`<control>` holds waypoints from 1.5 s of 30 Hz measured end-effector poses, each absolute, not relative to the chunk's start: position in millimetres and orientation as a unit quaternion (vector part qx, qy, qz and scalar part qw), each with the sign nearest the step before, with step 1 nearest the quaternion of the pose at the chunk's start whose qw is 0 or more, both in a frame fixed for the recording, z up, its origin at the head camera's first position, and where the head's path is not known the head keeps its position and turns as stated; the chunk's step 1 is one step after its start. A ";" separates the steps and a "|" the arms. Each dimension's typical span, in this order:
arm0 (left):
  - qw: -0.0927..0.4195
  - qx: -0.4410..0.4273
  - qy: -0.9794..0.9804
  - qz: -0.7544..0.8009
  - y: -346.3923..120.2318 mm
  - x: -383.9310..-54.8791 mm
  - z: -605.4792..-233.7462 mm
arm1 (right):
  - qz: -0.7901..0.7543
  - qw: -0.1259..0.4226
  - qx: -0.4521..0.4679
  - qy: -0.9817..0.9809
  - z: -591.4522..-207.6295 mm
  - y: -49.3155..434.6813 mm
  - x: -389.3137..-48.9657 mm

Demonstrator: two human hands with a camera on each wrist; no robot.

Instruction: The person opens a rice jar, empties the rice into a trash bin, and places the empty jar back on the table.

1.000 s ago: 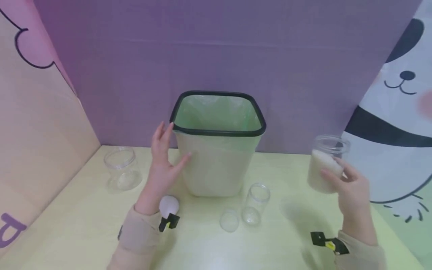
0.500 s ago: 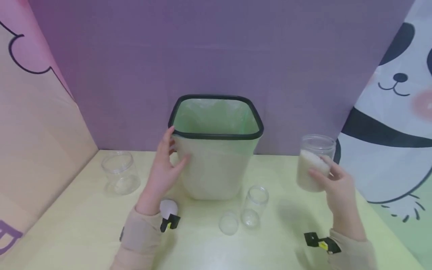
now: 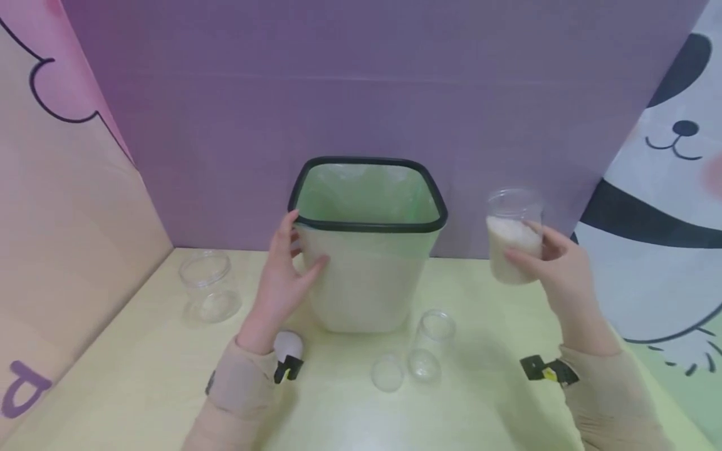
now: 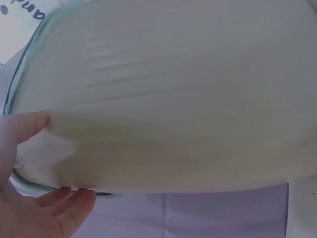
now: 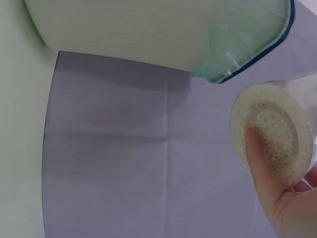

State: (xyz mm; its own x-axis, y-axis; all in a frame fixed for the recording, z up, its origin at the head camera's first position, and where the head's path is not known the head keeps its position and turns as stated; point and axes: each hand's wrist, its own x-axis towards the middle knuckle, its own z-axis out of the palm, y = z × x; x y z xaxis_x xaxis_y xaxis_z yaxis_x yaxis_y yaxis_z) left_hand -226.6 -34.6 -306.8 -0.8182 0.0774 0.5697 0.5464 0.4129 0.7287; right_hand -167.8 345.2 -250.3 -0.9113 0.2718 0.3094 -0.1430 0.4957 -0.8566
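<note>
A pale trash can [image 3: 361, 275] with a black rim and a green liner bag stands in the middle of the table in the head view. My left hand [image 3: 282, 269] grips its left corner just under the rim, thumb on the front face and fingers on the side. In the left wrist view the left thumb [image 4: 29, 124] lies against the can's wall. My right hand [image 3: 555, 266] holds a clear jar [image 3: 513, 238] above the table, to the right of the can. White rice [image 5: 275, 139] fills much of the jar, which is upright and has no lid.
A wide clear jar [image 3: 210, 288] stands left of the can, and a narrow clear jar [image 3: 433, 344] in front of it. Beside that lies a clear round lid [image 3: 387, 373]. A white round object [image 3: 289, 346] sits near the left wrist. A purple wall [image 3: 361, 75] rises behind.
My right hand has raised the jar of rice and brought it left, closer to the trash can, levelling it from a tilt. The left fingers have drawn in around the can's corner.
</note>
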 end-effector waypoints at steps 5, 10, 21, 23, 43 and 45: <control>0.227 -0.191 -0.814 -0.499 -35.4 -226.2 -307.1 | 0.467 0.187 -0.037 -0.863 -237.5 331.6 -185.4; 0.235 -0.183 -0.816 -0.495 -42.3 -224.2 -310.8 | 0.435 0.194 -0.016 -0.879 -228.1 315.1 -203.0; 0.245 -0.215 -0.814 -0.480 -36.8 -229.9 -308.9 | 0.316 0.262 0.051 -0.910 -207.2 315.7 -213.2; 0.244 -0.217 -0.815 -0.479 -35.6 -230.6 -309.4 | 0.289 0.263 0.060 -0.919 -205.4 317.7 -214.3; 0.265 -0.221 -0.813 -0.468 -36.9 -229.3 -311.3 | 0.162 0.288 0.146 -0.932 -185.4 319.7 -226.1; 0.268 -0.220 -0.813 -0.468 -36.9 -229.4 -311.1 | 0.153 0.289 0.148 -0.933 -183.3 318.7 -226.2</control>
